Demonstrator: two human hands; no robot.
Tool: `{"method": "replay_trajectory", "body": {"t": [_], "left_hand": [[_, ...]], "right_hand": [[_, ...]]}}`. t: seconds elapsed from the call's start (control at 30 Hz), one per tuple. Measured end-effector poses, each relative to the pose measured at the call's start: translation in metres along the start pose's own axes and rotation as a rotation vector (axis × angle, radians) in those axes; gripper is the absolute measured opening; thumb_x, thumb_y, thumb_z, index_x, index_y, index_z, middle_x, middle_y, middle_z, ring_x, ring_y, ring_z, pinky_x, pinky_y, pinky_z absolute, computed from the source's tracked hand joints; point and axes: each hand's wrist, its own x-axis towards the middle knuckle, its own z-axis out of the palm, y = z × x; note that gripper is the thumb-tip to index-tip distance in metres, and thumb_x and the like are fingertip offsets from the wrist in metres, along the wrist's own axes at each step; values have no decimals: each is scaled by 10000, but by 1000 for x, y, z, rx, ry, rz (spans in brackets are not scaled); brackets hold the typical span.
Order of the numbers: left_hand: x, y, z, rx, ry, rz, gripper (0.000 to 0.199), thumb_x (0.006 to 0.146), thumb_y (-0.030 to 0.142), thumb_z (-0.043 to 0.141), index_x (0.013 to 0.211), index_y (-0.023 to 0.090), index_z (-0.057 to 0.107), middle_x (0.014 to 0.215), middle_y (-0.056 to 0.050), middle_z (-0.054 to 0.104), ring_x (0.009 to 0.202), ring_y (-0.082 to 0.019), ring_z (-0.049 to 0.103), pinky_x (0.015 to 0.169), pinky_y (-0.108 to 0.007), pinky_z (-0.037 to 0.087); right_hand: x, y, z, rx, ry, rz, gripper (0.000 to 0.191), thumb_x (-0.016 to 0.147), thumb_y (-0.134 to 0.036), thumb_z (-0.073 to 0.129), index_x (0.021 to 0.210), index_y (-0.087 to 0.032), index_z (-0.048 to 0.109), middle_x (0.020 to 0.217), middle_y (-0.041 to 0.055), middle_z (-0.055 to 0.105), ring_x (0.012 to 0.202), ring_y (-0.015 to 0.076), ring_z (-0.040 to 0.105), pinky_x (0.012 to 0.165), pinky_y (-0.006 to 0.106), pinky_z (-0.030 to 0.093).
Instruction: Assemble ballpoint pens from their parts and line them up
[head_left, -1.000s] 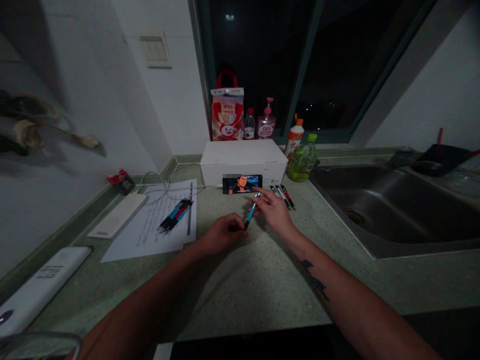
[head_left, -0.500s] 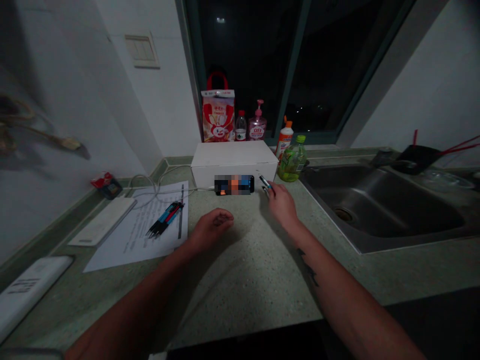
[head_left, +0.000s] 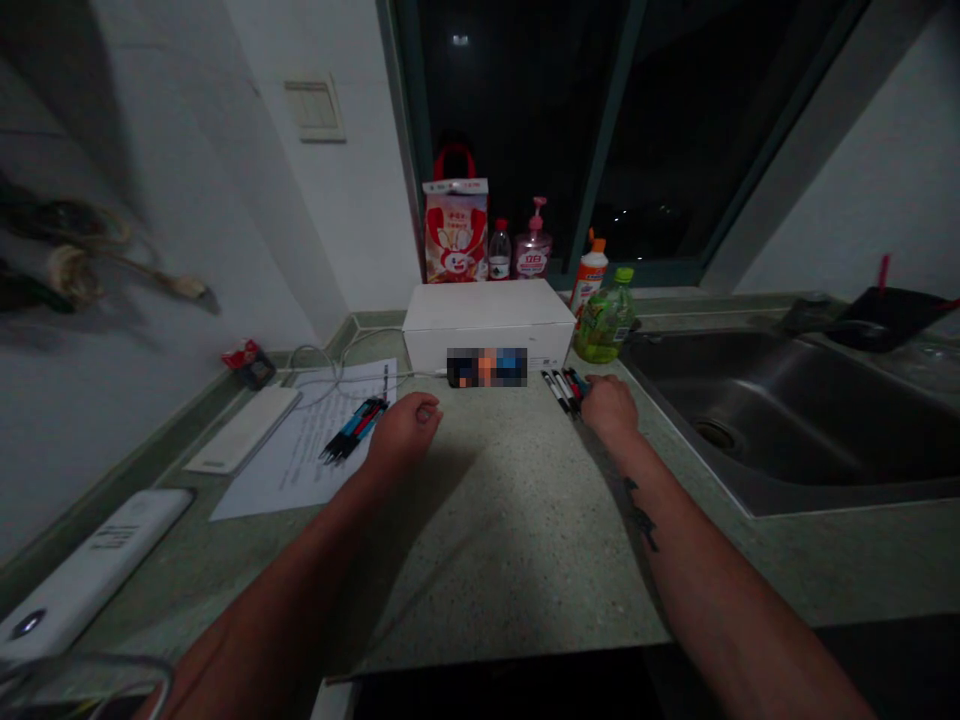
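Several pens point(head_left: 559, 391), white-and-black ones among them, lie side by side on the countertop in front of the white box. At the right edge of this row, my right hand point(head_left: 611, 408) has its fingers closed at a blue-and-red pen point(head_left: 578, 380). My left hand point(head_left: 406, 432) hovers over the counter with its fingers curled in, and nothing shows in it. Just left of it, a bundle of blue, black and red pens point(head_left: 352, 430) rests on a printed sheet of paper point(head_left: 262, 482). A phone point(head_left: 487, 368) with a blurred screen leans against the box.
Behind the phone stands the white box point(head_left: 487, 305). A green bottle point(head_left: 606, 325) and a white-and-orange bottle point(head_left: 589, 275) are right of it, before the metal sink point(head_left: 810, 430). White flat devices point(head_left: 247, 430) and cables lie at the left. The counter's front edge is near me.
My right hand has lowered its pen to the counter, where a row of pens now shows beside it. My left hand has drawn left, closer to the bundle. The view has shifted left.
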Motion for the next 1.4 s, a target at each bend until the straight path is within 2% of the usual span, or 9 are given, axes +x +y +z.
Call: {"method": "replay_trajectory", "body": {"t": [0.2,0.4,0.6,0.77,0.9,1.03,1.17,1.27,1.4], "left_hand": [[7,-16,-30,610,25,-202,354,974,161,496,1240,70,711,1236,-248,740,1193,-376,706,967,-446,564],[11,-28,-28,661,-102,-278,357,976,103,455,1164,84,758,1148,-273,773,1090,-375,759,877,-426,574],[2,-9,-12,415,-76,-20,206,940,159,592,1072,140,748,1102,-195,771,1019,-338,747,857,-401,560],[-18,17,19,-113,-93,291,151,896,161,684,1019,223,745,982,-55,753,882,-228,725,836,-337,583],[-22,20,29,-227,-115,317,147,906,167,691,1026,229,751,1000,-57,781,894,-244,739,832,-365,600],[-16,14,19,-110,-73,301,157,908,201,692,1016,255,792,1025,-53,805,966,-274,750,882,-386,590],[-17,16,12,-124,-47,262,162,924,247,654,1002,258,796,1052,-49,826,1027,-270,759,952,-380,571],[-19,21,13,-243,-97,141,167,921,304,634,1009,236,758,960,-40,831,838,-230,758,827,-349,588],[-19,25,14,-386,-221,34,325,1000,421,496,789,238,662,643,-32,748,585,-208,673,680,-340,576]], "right_hand": [[-5,-6,-9,19,47,-43,474,1024,-163,461,1414,-63,712,1326,260,712,1217,343,675,982,392,481],[-11,-15,-15,53,103,-133,437,1037,-223,477,1339,-66,750,1248,261,725,1136,370,687,962,442,506],[-37,-48,-12,282,148,-457,386,1031,-177,468,1278,-124,761,1210,197,746,1184,331,667,1059,447,503],[-71,-83,-4,377,-86,-909,305,1032,-232,615,1323,-220,709,1326,127,721,1247,296,645,1070,426,500],[-72,-85,-2,253,-219,-854,215,1065,-204,571,1136,-196,774,1099,118,770,1060,293,710,937,392,523],[-60,-72,-7,229,-225,-759,244,1090,-267,580,1225,-195,770,1169,115,784,1122,273,711,963,363,511],[-60,-71,-13,268,-246,-817,271,1088,-255,579,1294,-228,754,1240,99,786,1162,257,706,998,351,497],[-63,-74,-15,261,-234,-835,285,1106,-263,535,1284,-222,754,1206,101,790,1136,257,708,984,357,499],[-64,-72,-14,264,-173,-866,256,1097,-265,556,1240,-235,766,1151,96,797,1107,264,708,972,375,509]]}}
